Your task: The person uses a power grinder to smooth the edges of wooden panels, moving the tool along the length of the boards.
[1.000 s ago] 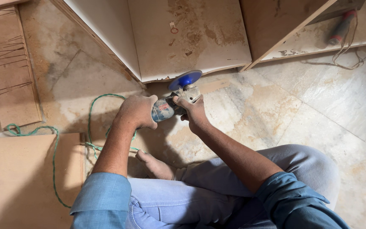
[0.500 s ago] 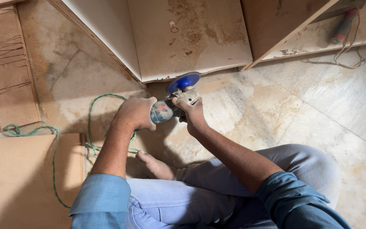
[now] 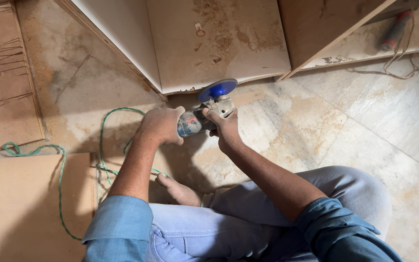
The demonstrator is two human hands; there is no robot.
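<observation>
Left hand (image 3: 162, 125) and right hand (image 3: 225, 127) gripping angle grinder (image 3: 204, 112), blue disc (image 3: 217, 90)

One angle grinder (image 3: 204, 114) with one blue disc (image 3: 217, 90), held by two hands. One green cable (image 3: 61, 160) loops at left. Two flat boards lie at left; one red-handled tool (image 3: 393, 34) upper right.

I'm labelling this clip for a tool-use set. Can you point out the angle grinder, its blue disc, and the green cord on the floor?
angle grinder (image 3: 192, 122): head view, on its grey body between the two hands.
blue disc (image 3: 217, 89): head view, on the disc's blue face.
green cord (image 3: 104, 127): head view, on the loop left of the left hand.
</observation>
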